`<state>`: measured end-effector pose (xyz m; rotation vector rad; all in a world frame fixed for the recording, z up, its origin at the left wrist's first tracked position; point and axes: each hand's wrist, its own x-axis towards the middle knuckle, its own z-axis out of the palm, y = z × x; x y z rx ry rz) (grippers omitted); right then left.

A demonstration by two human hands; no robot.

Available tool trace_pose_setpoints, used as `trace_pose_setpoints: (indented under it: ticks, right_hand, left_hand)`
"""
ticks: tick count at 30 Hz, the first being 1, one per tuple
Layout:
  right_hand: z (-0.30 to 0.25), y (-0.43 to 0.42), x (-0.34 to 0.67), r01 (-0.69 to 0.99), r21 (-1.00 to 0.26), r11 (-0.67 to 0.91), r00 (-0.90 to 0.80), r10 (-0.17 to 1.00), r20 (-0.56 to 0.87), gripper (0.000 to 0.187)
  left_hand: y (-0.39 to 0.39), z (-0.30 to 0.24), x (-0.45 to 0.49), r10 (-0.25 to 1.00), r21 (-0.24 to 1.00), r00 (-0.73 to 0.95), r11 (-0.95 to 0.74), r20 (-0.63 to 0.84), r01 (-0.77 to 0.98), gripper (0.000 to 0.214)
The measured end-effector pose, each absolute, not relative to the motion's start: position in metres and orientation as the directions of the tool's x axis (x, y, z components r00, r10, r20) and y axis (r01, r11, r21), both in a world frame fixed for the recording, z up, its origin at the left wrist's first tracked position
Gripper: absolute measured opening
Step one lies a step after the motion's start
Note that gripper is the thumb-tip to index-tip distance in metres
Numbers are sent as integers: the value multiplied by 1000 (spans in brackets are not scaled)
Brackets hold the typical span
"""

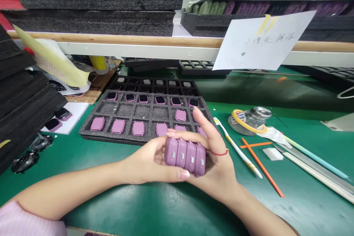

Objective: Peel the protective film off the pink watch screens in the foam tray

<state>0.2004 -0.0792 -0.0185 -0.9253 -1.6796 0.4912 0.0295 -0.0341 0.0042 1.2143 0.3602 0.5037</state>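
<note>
A row of several purple watch cases (184,155), side buttons facing me, is held between both hands above the bench. My left hand (151,164) is closed around its left end, with the thumb along the bottom. My right hand (218,166) cradles the right end; one finger points up and other fingers pass behind the cases. Just beyond lies a black foam tray (103,136). Its far row holds watches with dark screens (160,100), and its near row holds purple cases (118,126) face down. Some middle compartments are bare; my fingers partly cover the tray's right side.
At right lie a glass jar (246,127), a toothbrush (239,149), orange sticks (262,167) and long thin tools (318,173). Black foam (24,99) is stacked at left near loose watches (54,123). Across the back runs a shelf (138,49) with a hanging paper note (257,44).
</note>
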Motion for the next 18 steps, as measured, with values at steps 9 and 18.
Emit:
trace_pose_setpoints:
  ticks: [9,18]
  right_hand:
    - [-21,-77,199,340,-694,635,-114,760,640,107]
    - [-21,-77,199,356,-653,669,-179,734,655,92]
  left_hand:
    - [-29,-2,27,572,971,819,215,-40,-103,39]
    - [-33,-2,29,628,980,777,178,-43,-89,32]
